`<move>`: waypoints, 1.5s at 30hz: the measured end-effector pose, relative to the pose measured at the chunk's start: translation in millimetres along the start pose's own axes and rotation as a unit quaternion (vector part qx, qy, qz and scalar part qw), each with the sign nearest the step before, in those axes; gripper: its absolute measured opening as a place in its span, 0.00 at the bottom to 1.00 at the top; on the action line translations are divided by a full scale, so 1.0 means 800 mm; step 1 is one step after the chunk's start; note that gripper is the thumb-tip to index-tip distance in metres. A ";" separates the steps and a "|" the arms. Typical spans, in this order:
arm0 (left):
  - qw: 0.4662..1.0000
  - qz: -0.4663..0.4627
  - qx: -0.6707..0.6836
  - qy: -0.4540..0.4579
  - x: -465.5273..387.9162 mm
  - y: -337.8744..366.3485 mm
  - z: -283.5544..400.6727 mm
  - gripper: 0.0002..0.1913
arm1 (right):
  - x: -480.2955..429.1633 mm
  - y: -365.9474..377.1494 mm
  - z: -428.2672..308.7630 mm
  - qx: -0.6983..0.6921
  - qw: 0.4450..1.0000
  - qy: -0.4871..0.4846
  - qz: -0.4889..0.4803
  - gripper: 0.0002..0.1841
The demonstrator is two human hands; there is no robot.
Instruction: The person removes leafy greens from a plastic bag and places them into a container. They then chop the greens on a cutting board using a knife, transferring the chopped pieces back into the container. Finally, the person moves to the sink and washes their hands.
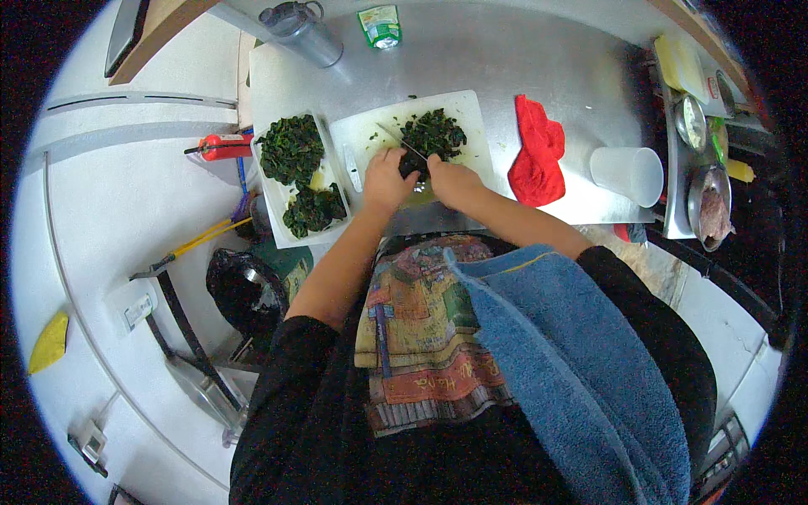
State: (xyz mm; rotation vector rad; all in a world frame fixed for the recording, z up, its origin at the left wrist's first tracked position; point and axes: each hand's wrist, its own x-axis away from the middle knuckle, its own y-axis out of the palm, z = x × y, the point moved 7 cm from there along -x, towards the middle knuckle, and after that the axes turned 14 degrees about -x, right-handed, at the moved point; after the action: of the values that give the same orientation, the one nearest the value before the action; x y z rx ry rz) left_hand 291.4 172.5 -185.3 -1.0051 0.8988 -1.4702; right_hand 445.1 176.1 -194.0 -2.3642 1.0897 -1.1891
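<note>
My right hand [451, 182] grips a kitchen knife [403, 141], its blade slanting up and to the left over a white cutting board [353, 136]. My left hand [386, 180] is curled around a dark bunch of leafy greens [410, 165] beside the blade. The knife's handle is hidden in my right hand. Just beyond lies a heap of chopped greens [435, 134], with small bits scattered on the board. Left of the board, a white plastic tub [276, 218] holds more dark cooked-looking greens [291, 148] in two clumps.
On the steel table [492, 57] lie a crumpled red cloth [536, 154] and a translucent plastic container [626, 175]. A grey lidded jug [309, 38] and a green-white pouch [380, 26] stand at the back. Metal bowls [710, 208] sit at right; a black-lined bin [243, 287] stands lower left.
</note>
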 end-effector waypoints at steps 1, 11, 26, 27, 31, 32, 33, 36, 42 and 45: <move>1.000 0.025 -0.011 -0.006 0.003 -0.009 0.001 0.23 | 0.008 -0.012 -0.006 0.015 1.000 -0.006 -0.008 0.11; 0.997 -0.001 0.056 -0.061 0.020 0.013 -0.014 0.23 | 0.042 0.009 -0.007 -0.015 1.000 0.005 -0.008 0.12; 0.945 -0.005 0.288 -0.155 0.028 0.060 -0.075 0.15 | 0.043 0.036 0.020 -0.010 1.000 0.027 0.005 0.14; 0.947 -0.001 0.283 -0.152 0.027 0.060 -0.076 0.14 | 0.031 0.034 0.012 -0.016 1.000 -0.001 0.017 0.13; 0.959 0.036 0.252 -0.125 0.027 0.051 -0.075 0.13 | 0.007 0.010 -0.022 -0.001 1.000 0.015 -0.007 0.11; 0.954 0.020 0.261 -0.144 0.026 0.055 -0.076 0.13 | 0.008 -0.004 -0.031 0.010 1.000 0.012 -0.007 0.11; 0.948 0.005 0.274 -0.165 0.026 0.058 -0.077 0.13 | 0.018 -0.013 -0.035 0.006 1.000 0.020 -0.018 0.11; 0.927 -0.006 0.323 -0.191 0.027 0.062 -0.078 0.12 | 0.063 -0.015 -0.031 -0.001 0.999 0.024 -0.037 0.12; 0.940 -0.023 0.288 -0.181 0.027 0.064 -0.082 0.10 | 0.035 0.046 -0.010 -0.027 1.000 0.008 -0.002 0.13; 0.929 -0.022 0.320 -0.183 0.025 0.074 -0.090 0.11 | -0.003 0.053 -0.023 -0.024 1.000 0.018 0.003 0.13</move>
State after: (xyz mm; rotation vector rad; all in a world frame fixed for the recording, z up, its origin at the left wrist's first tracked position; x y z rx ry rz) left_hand 243.5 146.0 -263.6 -0.7624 0.0997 -1.4077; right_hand 408.4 150.9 -207.0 -2.3814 1.1480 -1.2226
